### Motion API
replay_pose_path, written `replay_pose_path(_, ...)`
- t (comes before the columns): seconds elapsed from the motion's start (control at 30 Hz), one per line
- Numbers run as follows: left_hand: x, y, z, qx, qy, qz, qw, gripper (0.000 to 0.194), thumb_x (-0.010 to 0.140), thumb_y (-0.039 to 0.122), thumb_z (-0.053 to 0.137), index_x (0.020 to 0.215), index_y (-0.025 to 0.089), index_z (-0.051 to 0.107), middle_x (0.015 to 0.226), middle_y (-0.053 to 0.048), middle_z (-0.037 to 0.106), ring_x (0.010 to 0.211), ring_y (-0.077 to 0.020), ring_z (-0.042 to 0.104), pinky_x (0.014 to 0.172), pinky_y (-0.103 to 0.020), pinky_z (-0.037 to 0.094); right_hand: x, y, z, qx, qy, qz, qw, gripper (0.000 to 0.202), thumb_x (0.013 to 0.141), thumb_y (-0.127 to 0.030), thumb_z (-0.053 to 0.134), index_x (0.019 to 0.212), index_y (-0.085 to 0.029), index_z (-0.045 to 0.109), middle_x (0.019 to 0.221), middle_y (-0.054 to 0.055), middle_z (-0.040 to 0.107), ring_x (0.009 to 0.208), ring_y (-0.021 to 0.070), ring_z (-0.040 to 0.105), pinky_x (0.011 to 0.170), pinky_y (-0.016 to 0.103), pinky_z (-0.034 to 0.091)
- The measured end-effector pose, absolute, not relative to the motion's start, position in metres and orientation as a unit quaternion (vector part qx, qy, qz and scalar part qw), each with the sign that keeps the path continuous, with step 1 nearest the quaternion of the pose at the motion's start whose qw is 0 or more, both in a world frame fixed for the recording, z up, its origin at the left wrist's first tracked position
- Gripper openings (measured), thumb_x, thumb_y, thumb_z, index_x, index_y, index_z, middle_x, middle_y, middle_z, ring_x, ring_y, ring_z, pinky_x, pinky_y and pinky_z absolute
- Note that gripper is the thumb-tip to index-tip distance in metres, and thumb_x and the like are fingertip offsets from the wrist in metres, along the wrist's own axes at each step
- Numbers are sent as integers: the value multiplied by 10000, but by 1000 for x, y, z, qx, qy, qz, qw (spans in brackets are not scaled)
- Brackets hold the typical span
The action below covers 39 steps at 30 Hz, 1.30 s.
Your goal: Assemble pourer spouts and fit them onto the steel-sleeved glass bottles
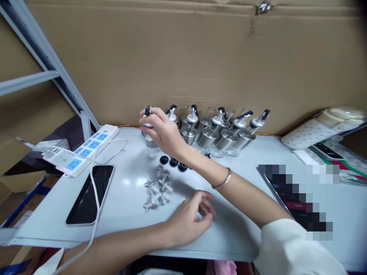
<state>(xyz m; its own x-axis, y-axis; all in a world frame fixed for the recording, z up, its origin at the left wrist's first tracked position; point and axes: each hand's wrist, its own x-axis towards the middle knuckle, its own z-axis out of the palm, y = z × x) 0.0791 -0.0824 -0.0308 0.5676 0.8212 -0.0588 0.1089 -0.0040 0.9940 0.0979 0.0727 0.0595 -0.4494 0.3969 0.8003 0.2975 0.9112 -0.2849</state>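
My right hand point(164, 131) reaches across to the leftmost glass bottle with a metal sleeve point(150, 142). Its fingers are closed around the pour spout point(148, 111) at that bottle's top, and the black tip shows above them. My left hand point(190, 218) rests near the table's front edge, loosely curled, thumb apart, holding nothing I can see. Between the hands lies a pile of small silvery-grey parts point(157, 189). Behind the pile sit several round black parts point(173, 162), partly covered by my right forearm. More metal-sleeved bottles point(207, 138) with black-tipped spouts point(220, 116) stand in rows to the right.
A white power strip point(88, 149) with a cable and a dark phone point(91, 194) lie on the left. On the right are another phone point(295, 198), partly pixelated, and a dotted flask point(318, 128) on its side. Cardboard point(183, 57) stands behind the table point(126, 229).
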Motion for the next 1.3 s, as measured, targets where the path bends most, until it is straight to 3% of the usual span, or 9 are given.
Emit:
replay_pose_path(0.17,81,-81,-36,636,347,320,610,342,791,124,517,1114,181,421,896,-45,633,807,-160,578,723,-291,451,78,90,37,-250,-831,85,489,163,961,-137,421,996,-207,563,1142,83,573,1117,160,566,1007,318,460)
replay_pose_path(0.57,79,-80,-34,613,348,317,634,270,793,102,501,1026,192,399,876,-23,588,755,-140,560,709,-292,449,78,100,18,-283,-809,119,502,181,936,-124,407,1044,-192,536,1163,123,571,1191,180,530,1069,344,401)
replay_pose_path(0.77,79,-80,-33,617,349,317,630,311,791,91,490,1070,196,398,875,-15,587,745,-129,558,654,-261,398,91,94,24,-305,-858,87,403,570,738,75,342,1223,-156,534,1324,163,458,1244,206,490,1047,380,415)
replay_pose_path(0.87,79,-80,-30,618,358,307,629,326,782,79,485,1075,198,405,897,-22,593,744,-127,563,611,-245,369,98,92,28,-328,-870,64,361,660,743,106,280,1294,-180,505,1375,158,432,1214,210,522,950,370,486)
replay_pose_path(0.97,79,-79,-29,619,359,306,628,333,780,76,484,1082,197,413,908,-25,597,748,-125,567,596,-236,360,106,82,35,-345,-872,32,347,555,842,51,304,1297,-186,513,1407,163,432,1187,220,544,912,358,504)
replay_pose_path(1.07,79,-80,-32,616,364,309,627,327,787,76,487,1085,193,419,911,-27,605,751,-121,570,601,-233,361,118,61,42,-361,-869,4,338,379,919,-58,378,1225,-157,579,1260,157,559,1076,214,601,858,327,512)
replay_pose_path(1.2,80,-80,-34,616,354,321,626,317,778,59,484,1063,188,433,885,-20,612,734,-118,568,650,-251,393,130,37,44,-399,-897,76,173,199,900,-242,568,1000,-133,701,938,110,685,838,220,664,688,302,486)
replay_pose_path(1.3,80,-80,-33,614,363,318,625,315,772,62,484,1059,185,443,896,-23,615,736,-122,570,643,-251,387,135,34,38,-399,-899,164,73,181,833,-278,668,954,-161,735,863,75,731,786,216,673,655,290,442)
